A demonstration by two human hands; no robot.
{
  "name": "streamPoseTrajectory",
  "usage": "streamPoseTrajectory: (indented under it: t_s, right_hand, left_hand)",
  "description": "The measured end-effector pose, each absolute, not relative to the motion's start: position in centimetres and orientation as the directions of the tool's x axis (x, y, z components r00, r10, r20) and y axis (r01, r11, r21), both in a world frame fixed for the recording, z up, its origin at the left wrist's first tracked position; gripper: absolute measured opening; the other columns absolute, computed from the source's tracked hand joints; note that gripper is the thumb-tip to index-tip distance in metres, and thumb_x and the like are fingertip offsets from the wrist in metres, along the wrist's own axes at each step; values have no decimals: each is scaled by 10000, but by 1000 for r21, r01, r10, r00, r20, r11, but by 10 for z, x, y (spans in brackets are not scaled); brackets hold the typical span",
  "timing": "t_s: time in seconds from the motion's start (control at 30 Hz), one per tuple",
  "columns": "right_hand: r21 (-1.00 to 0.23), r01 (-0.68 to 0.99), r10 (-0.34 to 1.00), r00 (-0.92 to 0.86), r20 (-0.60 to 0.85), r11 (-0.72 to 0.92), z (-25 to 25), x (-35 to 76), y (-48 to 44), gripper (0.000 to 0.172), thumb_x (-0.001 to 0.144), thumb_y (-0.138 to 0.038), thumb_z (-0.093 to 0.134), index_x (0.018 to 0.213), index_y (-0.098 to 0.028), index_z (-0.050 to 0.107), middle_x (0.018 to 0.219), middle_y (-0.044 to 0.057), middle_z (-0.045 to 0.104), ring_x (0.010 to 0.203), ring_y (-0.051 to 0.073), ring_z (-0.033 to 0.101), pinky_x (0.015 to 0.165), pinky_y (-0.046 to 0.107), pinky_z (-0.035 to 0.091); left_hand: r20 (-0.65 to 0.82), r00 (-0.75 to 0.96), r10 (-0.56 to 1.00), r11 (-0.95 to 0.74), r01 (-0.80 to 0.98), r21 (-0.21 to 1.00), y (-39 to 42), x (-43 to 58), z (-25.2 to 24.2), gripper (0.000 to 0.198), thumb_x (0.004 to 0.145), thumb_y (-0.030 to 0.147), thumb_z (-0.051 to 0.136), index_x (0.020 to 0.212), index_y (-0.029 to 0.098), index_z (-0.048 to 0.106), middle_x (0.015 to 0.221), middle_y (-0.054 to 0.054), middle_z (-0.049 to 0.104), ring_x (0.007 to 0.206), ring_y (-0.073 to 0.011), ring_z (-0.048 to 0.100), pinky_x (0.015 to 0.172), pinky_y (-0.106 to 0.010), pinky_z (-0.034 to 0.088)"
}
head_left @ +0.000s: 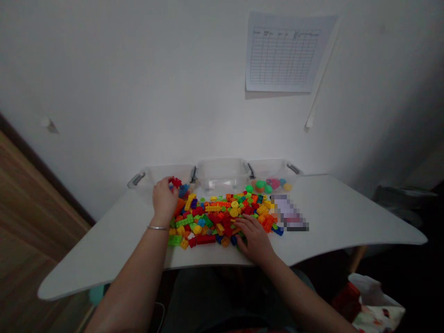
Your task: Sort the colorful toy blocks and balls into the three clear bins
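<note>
Currently a red plastic brick sits at the far edge of the left hand, fingers curled closed on it, just in front of a clear plastic bin; its long axis is unclear. The right hand lies open, fingers spread, on the near edge of a heap of coloured bricks.

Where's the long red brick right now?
In the head view, the long red brick lies at the front edge of the heap of plastic bricks, between the left hand and the right hand, just right of a green brick.
</note>
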State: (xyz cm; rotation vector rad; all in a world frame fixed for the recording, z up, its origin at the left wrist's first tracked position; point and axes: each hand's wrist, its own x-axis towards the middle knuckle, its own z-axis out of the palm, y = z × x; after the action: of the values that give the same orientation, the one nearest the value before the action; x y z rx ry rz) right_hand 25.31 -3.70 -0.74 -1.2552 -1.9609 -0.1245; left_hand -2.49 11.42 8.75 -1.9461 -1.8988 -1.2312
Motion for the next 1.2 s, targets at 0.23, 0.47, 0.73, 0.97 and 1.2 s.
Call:
streamPoseTrajectory:
  t_s: [0.23, 0.47, 0.73, 0.97, 1.2]
  right_hand:
    - [-322, 806, 737, -194, 647, 496, -8, 253, -37, 348, 829, -179, 545, 1164, -179, 641, 1203, 83, 664, 1244, 273, 486, 1067, 483, 427]
    - [-325, 807, 740, -193, 645, 494, -7, 252, -37, 342, 829, -173, 544, 1156, -172, 643, 1197, 84, 667, 1240, 269, 489, 1062, 479, 433]
    - [-313, 809, 726, -191, 661, 498, -8, 252, -37, 344, 828, -171, 541, 1156, -180, 643, 1200, 89, 664, 1244, 269, 493, 1060, 484, 435]
    - [-307, 807, 723, -201, 661, 505, -8, 253, -37, 350, 832, -171, 533, 1167, -171, 634, 1208, 86, 660, 1241, 269, 493, 1062, 480, 438]
    - [-303, 814, 727, -197, 658, 495, -7, 253, -37, 362, 827, -167, 531, 1174, -178, 635, 1203, 85, 663, 1238, 260, 500, 1066, 470, 437]
  left_hand:
    - [596, -97, 797, -39, 977, 212, 113, -15, 97, 407, 874, 282, 433, 1224, 137, 580, 1127, -160, 656, 1031, -297, 606, 907, -425, 445]
    - [563, -28, 826, -23, 996, 83, 114, -11, 92, 443, 852, 307, 435, 1178, 87, 639, 1176, -193, 654, 1140, -333, 561, 1050, -512, 337]
    - [535, 10, 845, -99, 985, 139, 115, -17, 89, 504, 873, 295, 417, 1310, 84, 550, 1368, -172, 559, 1309, -331, 442, 1111, -554, 275]
    - [565, 83, 821, -270, 928, 256, 93, -1, 85, 448, 882, 357, 462, 1271, 176, 592, 1373, -136, 559, 1255, -302, 507, 1062, -518, 363]
    - [471, 413, 780, -526, 840, 135, 60, 20, 56, 308, 885, 275, 495, 1130, 231, 677, 1207, -75, 675, 1170, -262, 570, 1053, -468, 388]
